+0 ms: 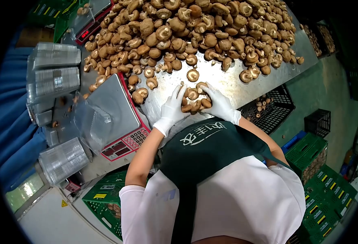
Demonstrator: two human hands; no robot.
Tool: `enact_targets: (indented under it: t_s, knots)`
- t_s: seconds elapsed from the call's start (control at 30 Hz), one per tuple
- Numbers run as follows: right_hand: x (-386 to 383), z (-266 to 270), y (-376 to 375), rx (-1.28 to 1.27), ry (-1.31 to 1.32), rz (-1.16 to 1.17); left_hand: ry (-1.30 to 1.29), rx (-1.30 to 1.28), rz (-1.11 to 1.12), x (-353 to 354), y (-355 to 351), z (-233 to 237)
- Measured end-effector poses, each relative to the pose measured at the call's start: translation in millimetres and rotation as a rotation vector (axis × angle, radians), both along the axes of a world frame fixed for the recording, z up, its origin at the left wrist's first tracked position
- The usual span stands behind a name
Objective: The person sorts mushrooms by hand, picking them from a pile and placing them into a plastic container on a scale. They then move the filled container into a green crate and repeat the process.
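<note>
My left hand [172, 108], in a white glove, curls around the left side of a small cluster of brown shiitake mushrooms [193, 94] at the near edge of the metal table [162, 92]. From the other side my right hand [220, 105], gloved too, presses its fingers against mushrooms at the cluster's right. The two hands cup the group between them, and the fingertips are partly hidden. A single upturned shiitake [193, 75] lies just beyond the cluster. Farther back rises a large heap of shiitake mushrooms [179, 28].
Left of my hands stands a red-edged scale [135, 139] with a clear plastic tray [95, 124] on it. Stacked clear trays [57, 81] sit farther left, and another scale [92, 29] is at the back. A black crate [282, 101] and green crates [307, 150] are on the right.
</note>
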State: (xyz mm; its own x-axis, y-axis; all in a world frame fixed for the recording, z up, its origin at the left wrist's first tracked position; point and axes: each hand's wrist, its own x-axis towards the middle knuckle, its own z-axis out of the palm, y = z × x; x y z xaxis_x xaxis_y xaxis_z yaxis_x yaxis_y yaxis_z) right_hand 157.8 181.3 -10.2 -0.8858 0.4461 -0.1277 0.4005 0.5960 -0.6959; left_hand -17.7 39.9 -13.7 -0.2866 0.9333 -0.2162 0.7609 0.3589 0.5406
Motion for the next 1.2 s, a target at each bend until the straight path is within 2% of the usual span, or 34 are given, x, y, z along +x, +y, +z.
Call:
enact_targets:
  t_s: [0.07, 0.13, 0.17, 0.3, 0.43, 0.53, 0.6, 0.67, 0.77, 0.8, 0.87, 0.93, 1.0, 1.03, 1.07, 1.1, 1.17, 1.2]
  knots:
    - [-7, -5, 2, 0.029, 0.057, 0.009, -0.048, 0.108, 0.023, -7, 0, -8]
    - [-13, -13, 4, -0.132, 0.126, -0.005, -0.165, 0.229, 0.057, -14, 0, -7]
    - [-14, -24, 2, -0.291, 0.238, -0.059, -0.23, 0.236, 0.061, -14, -2, -6]
    - [-20, -26, -13, -0.39, 0.312, -0.116, -0.363, 0.316, 0.165, -1, -10, -17]
    - [-23, -32, -29, -0.37, 0.318, -0.167, -0.415, 0.367, 0.276, 3, -17, -22]
    - [-29, -29, -37, -0.492, 0.362, -0.263, -0.471, 0.377, 0.256, 4, -20, -21]
    - [-31, -20, -43, -0.687, 0.276, -0.308, -0.445, 0.396, 0.243, 0, -22, -21]
    - [-38, -17, -49, -0.685, 0.326, -0.309, -0.495, 0.418, 0.221, -7, -26, -21]
    - [-58, 7, -53, -0.743, 0.388, -0.327, -0.443, 0.44, 0.25, -23, -31, 25]
    - [-70, 21, -56, -0.859, 0.419, -0.338, -0.404, 0.458, 0.26, -29, -34, 43]
    - [-95, 67, -61, -0.858, 0.38, -0.282, -0.375, 0.448, 0.334, -46, -47, 71]
    - [-124, 100, -70, -0.616, 0.392, -0.144, -0.359, 0.498, 0.359, -67, -68, 111]
    - [-160, 117, -90, -0.7, 0.5, -0.019, -0.324, 0.461, 0.493, -86, -98, 145]
    - [-182, 110, -102, -0.592, 0.635, 0.056, -0.284, 0.495, 0.521, -94, -115, 158]
    - [-198, 121, -114, -0.443, 0.601, 0.118, -0.243, 0.528, 0.548, -102, -133, 169]
    - [-213, 133, -130, -0.535, 0.577, 0.151, -0.297, 0.538, 0.603, -109, -151, 175]
    - [-245, 133, -161, -0.412, 0.661, 0.243, -0.345, 0.554, 0.647, -133, -189, 177]
    - [-256, 133, -176, -0.366, 0.612, 0.264, -0.34, 0.564, 0.638, -146, -207, 169]
